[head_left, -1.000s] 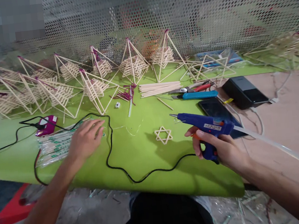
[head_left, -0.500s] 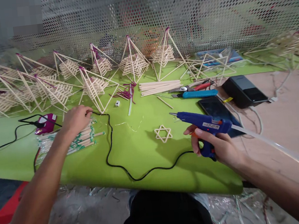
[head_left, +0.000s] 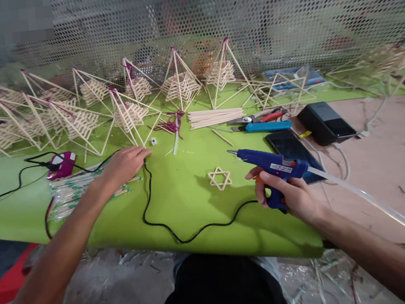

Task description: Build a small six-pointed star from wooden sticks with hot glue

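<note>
My right hand [head_left: 295, 195] is wrapped around the handle of a blue hot glue gun [head_left: 269, 162], with a finger at its orange trigger. A long clear glue stick [head_left: 368, 196] sticks out of the gun's back, and its nozzle points left. Left of the gun, a small star of wooden sticks [head_left: 220, 178] lies flat on the green table cover [head_left: 189, 197]. My left hand [head_left: 125, 164] rests palm down with fingers stretched out, beside the black cord [head_left: 149, 182]. Its fingertips are by a stick pyramid's foot; the underside of the hand is hidden.
Several stick pyramids [head_left: 180, 88] with layered stars stand along the back, before a perforated metal screen [head_left: 187, 17]. Loose sticks [head_left: 215, 117], pliers [head_left: 271, 116], a blue cutter [head_left: 267, 126], a phone [head_left: 289, 147] and a black power bank [head_left: 325, 123] lie right. Bagged sticks [head_left: 68, 194] lie left.
My left hand has moved right along the table, from above the bagged sticks to the cord, and its fingers have straightened. My right hand keeps the glue gun nearly in place.
</note>
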{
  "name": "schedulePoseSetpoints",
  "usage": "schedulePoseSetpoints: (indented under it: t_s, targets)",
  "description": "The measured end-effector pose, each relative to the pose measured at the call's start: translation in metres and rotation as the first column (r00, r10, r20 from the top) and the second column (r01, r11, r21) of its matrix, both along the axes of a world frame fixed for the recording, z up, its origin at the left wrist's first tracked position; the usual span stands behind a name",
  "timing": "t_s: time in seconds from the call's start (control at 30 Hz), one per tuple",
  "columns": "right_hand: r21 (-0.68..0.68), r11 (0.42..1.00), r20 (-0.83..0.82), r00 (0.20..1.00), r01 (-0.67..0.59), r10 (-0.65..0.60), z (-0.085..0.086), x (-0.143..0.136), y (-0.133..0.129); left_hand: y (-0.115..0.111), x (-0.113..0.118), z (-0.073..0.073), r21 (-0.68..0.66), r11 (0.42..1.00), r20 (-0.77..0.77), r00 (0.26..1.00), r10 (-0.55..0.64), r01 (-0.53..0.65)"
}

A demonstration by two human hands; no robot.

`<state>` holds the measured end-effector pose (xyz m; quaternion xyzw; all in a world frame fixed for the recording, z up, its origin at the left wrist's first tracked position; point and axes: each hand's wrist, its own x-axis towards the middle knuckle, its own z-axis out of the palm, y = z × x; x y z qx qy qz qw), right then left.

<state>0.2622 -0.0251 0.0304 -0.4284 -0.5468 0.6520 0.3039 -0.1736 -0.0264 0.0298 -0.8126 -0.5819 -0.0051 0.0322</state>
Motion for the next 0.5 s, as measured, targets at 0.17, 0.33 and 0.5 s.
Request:
schedulePoseSetpoints:
  t_s: [0.17,0.33,0.5]
  targets:
    - [0.034,0.999,0.028,0.999,0.019,-0.02,0.003,0.001,-0.002,-0.015,-0.01,0.02,0.208,0.973,-0.028,0.994,0.108,-0.1]
    - [0.057,0.998,0.032,0.999,0.024,-0.026,0.001,0.002,-0.002,-0.043,-0.022,0.052,0.479,0.838,0.049,0.962,0.269,-0.259]
    - [0.042,0.999,0.019,1.0,0.016,-0.017,-0.005,0.004,-0.001,-0.089,-0.041,0.066,0.637,0.595,0.324,0.87,0.372,-0.491]
